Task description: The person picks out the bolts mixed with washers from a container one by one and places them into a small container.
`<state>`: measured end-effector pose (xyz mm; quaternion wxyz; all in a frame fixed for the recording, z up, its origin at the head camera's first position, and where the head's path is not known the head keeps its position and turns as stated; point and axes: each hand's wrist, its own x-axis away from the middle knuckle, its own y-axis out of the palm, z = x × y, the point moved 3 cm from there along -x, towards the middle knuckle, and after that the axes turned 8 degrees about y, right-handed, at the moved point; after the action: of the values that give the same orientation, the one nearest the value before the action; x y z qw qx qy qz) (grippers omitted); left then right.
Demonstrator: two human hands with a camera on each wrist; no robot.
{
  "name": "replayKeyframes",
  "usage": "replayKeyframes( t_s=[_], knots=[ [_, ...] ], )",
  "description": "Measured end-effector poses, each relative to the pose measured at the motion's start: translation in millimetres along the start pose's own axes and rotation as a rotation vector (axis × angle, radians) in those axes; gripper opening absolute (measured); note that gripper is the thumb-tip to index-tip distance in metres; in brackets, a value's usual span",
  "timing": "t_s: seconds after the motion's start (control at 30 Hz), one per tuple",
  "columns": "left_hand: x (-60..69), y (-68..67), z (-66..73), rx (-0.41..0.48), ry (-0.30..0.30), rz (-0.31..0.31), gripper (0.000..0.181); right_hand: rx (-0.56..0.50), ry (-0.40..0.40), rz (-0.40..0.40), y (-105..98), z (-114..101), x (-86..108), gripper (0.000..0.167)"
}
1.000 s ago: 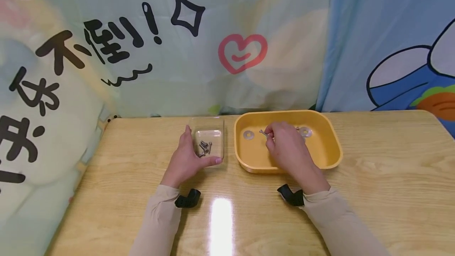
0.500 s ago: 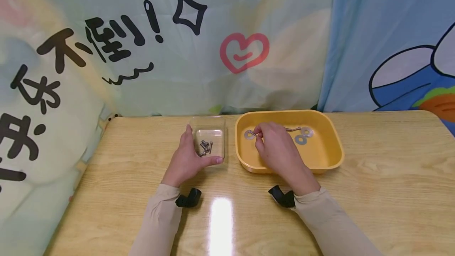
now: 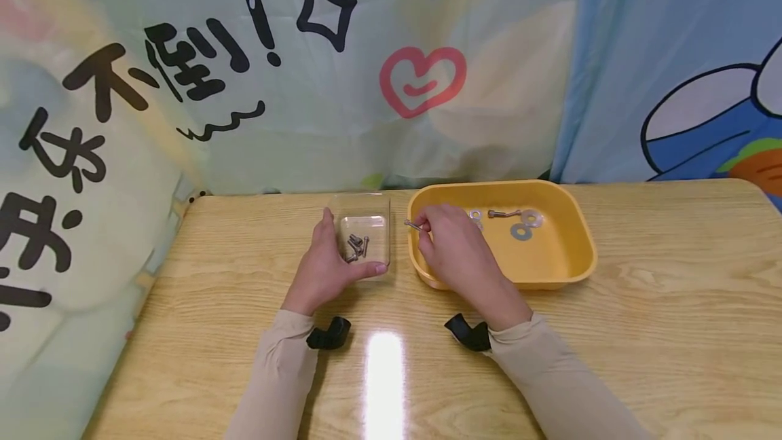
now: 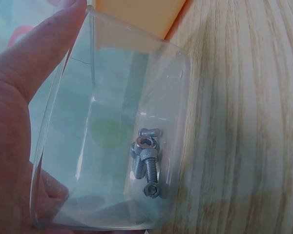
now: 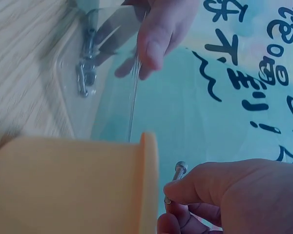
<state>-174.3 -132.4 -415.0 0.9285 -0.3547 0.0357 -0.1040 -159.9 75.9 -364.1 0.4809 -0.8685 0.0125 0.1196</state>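
My left hand grips a clear plastic box on the table, its thumb along the near side. Several metal socket-head bolts lie in a heap inside that box. Between thumb and fingers, my right hand pinches another socket-head bolt, head pointing outward. This hand is over the left side of a yellow tray, and the bolt is by the tray's left rim. Two overlapping bolts and several flat washers lie on the tray floor. My right hand partly hides the washers at left.
The wooden table carries both containers near its back edge. Behind it hangs a printed cloth with a red heart and black lettering. The box and tray stand side by side with a narrow gap between them.
My right hand has moved left across the tray with the pinched bolt, uncovering the bolts and washers at right. My left hand keeps its hold on the box. The head view has shifted slightly.
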Motion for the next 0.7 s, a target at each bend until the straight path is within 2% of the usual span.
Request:
replayKeyframes(
  t_s=[0.33,0.7],
  knots=[
    [0.6,-0.3,-0.9,0.004,0.009,0.001,0.143,0.0,-0.03,-0.046,11.6,-17.1,0.4,0.009],
    [0.5,0.3,-0.1,-0.004,0.021,-0.009,0.142,0.068,-0.106,-0.038,24.1,-24.3,-1.9,0.009]
  ],
)
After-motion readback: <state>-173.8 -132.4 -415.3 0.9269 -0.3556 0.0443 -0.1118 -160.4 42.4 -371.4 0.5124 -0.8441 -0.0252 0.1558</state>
